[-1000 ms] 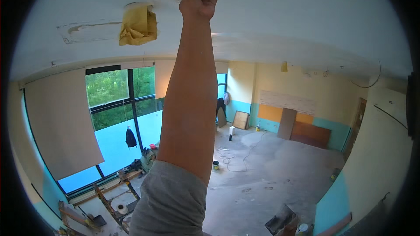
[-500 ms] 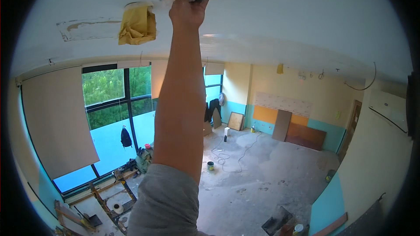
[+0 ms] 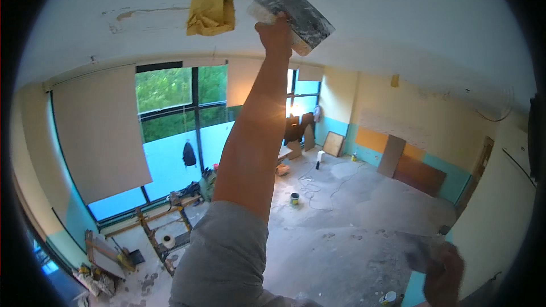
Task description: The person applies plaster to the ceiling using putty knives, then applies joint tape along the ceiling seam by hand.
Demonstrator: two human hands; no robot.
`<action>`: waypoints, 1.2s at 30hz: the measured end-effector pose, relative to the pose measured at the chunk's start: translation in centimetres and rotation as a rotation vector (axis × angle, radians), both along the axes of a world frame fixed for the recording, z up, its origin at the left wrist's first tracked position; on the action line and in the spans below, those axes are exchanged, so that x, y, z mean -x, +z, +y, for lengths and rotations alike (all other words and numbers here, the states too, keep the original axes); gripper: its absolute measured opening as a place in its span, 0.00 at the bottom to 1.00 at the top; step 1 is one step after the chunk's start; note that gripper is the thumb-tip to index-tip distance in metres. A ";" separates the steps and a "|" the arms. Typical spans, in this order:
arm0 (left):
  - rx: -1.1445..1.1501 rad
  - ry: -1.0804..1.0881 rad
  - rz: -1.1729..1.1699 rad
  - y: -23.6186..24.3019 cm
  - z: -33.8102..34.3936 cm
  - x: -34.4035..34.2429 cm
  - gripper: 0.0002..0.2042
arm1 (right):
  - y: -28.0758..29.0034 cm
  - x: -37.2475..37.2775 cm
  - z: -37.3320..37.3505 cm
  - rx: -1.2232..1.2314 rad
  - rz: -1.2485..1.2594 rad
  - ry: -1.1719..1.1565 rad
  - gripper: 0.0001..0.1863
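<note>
My left arm reaches up in a grey sleeve. Near the ceiling (image 3: 387, 23), my left hand (image 3: 276, 35) is closed round a plastering trowel (image 3: 296, 14), a broad rectangular dark blade smeared with white and tan along its edges. It is tilted, with its lower right corner pointing down; whether it touches the ceiling I cannot tell. At lower right, my right hand (image 3: 447, 273) is blurred by motion, its fingers curled beside a dark flat blade (image 3: 415, 249), which appears to be in its grip. Left of the trowel, crumpled yellow paper (image 3: 210, 12) hangs from the ceiling.
Tall windows (image 3: 165, 91) and a lowered blind (image 3: 99, 133) line the left. A wooden frame (image 3: 151, 233) stands below them. On the dusty floor are a small bucket (image 3: 294, 198) and a cable (image 3: 333, 193). Boards (image 3: 418, 173) lean on the far wall.
My left hand has come lower in view and to the right, and the trowel has turned. My right hand and its dark blade have risen at the lower right. The whole view has shifted.
</note>
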State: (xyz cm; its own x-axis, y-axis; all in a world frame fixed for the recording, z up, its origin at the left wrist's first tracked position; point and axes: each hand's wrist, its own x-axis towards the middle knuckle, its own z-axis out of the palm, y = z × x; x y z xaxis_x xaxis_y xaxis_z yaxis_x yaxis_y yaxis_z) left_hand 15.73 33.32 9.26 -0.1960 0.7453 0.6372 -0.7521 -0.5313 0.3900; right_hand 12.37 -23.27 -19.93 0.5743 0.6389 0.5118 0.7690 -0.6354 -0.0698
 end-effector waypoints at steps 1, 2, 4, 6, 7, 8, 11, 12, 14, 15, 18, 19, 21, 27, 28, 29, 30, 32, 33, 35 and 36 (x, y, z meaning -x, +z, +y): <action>-0.024 0.182 0.024 -0.6 -0.4 0.6 0.26 | 2.0 1.3 -0.7 0.239 -0.144 -0.082 0.29; -0.021 0.186 0.036 -1.0 -1.2 1.2 0.26 | 3.9 2.6 -1.6 0.468 -0.296 -0.151 0.28; -0.354 0.537 0.090 -1.2 -2.4 3.5 0.24 | 6.0 4.2 -1.5 0.699 -0.411 -0.189 0.28; -0.451 0.920 0.071 -0.5 -1.2 7.1 0.23 | 7.2 3.6 0.2 0.749 -0.397 -0.105 0.29; -0.494 1.015 0.085 0.5 -1.1 7.7 0.23 | 7.7 4.3 0.6 0.765 -0.371 -0.108 0.29; -0.533 1.126 0.109 1.2 -1.0 8.6 0.24 | 8.0 4.4 1.1 0.775 -0.343 -0.097 0.29; -0.695 1.204 0.088 2.9 -2.5 12.4 0.26 | 8.7 4.4 2.0 0.783 -0.281 -0.037 0.29; -0.693 1.211 0.091 3.7 -2.8 13.5 0.26 | 8.8 4.3 2.0 0.781 -0.260 -0.020 0.29; -0.891 1.376 -0.061 5.7 -4.1 15.5 0.18 | 8.9 4.1 2.3 0.775 -0.229 0.010 0.30; -0.879 1.394 -0.060 6.2 -4.6 15.8 0.17 | 9.0 4.1 2.3 0.779 -0.211 0.018 0.30; -0.844 1.548 -0.055 7.6 -6.1 18.6 0.17 | 9.4 4.1 3.4 0.790 -0.157 0.052 0.30; -0.928 1.612 -0.088 7.6 -6.8 19.6 0.17 | 9.5 4.3 3.7 0.786 -0.141 0.060 0.30; -0.860 1.604 -0.094 7.9 -7.9 20.4 0.17 | 9.7 4.0 3.9 0.775 -0.133 0.083 0.30; -0.540 1.588 -0.243 7.0 -8.0 25.2 0.20 | 9.1 3.6 3.2 0.737 -0.124 0.107 0.31; -0.474 1.672 -0.292 7.1 -7.0 28.1 0.27 | 9.1 3.6 2.8 0.733 -0.125 0.134 0.31; -0.476 1.647 -0.285 6.3 -6.4 26.9 0.27 | 9.5 3.8 3.5 0.743 -0.102 0.123 0.31; -0.444 1.446 -0.318 4.8 -7.4 26.6 0.30 | 9.6 3.7 3.4 0.745 -0.082 0.122 0.32; -0.373 1.243 -0.294 1.8 -9.3 26.5 0.29 | 9.5 3.6 3.3 0.746 -0.040 0.124 0.32; -0.334 1.239 -0.242 0.1 -9.9 26.5 0.27 | 9.5 3.6 3.4 0.745 -0.015 0.132 0.32; -0.537 0.792 -0.162 -4.1 -11.0 25.7 0.29 | 9.8 3.8 4.0 0.759 0.065 0.134 0.32; -0.460 0.740 -0.067 -6.2 -9.2 24.5 0.30 | 9.8 3.7 4.1 0.754 0.133 0.120 0.32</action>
State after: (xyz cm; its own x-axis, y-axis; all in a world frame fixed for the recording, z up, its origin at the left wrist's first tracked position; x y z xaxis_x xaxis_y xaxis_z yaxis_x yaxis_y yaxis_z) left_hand -8.77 24.15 3.03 -0.5757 0.0838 0.8134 -0.1655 -0.9861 -0.0155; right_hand 8.64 -19.20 -10.08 0.5052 0.8490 -0.1545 0.8511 -0.4606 0.2519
